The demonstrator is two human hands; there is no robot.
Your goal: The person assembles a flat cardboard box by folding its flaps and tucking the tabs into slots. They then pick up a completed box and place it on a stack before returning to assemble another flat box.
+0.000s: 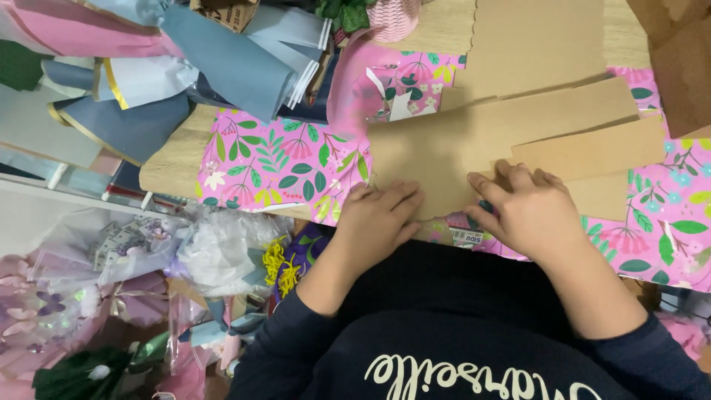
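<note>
1. Kraft paper sheet [444,148]: lies flat on pink floral wrapping paper [274,159], near edge at table front.
2. Left hand [378,218], right hand [522,211]: both spread flat, pressing that edge.
3. Progress: creasing apparently early; stacked strips [592,152] unfolded.

Plain tan kraft paper [474,133]; pink wrapping paper [281,159] patterned with green leaves; blue-grey sheets [237,67]; navy sleeves [289,333].

Wood table [174,167]. On it: pink floral wrap [274,159], brown kraft sheets [518,126] on top, blue and pink paper rolls [222,59] at left.
</note>
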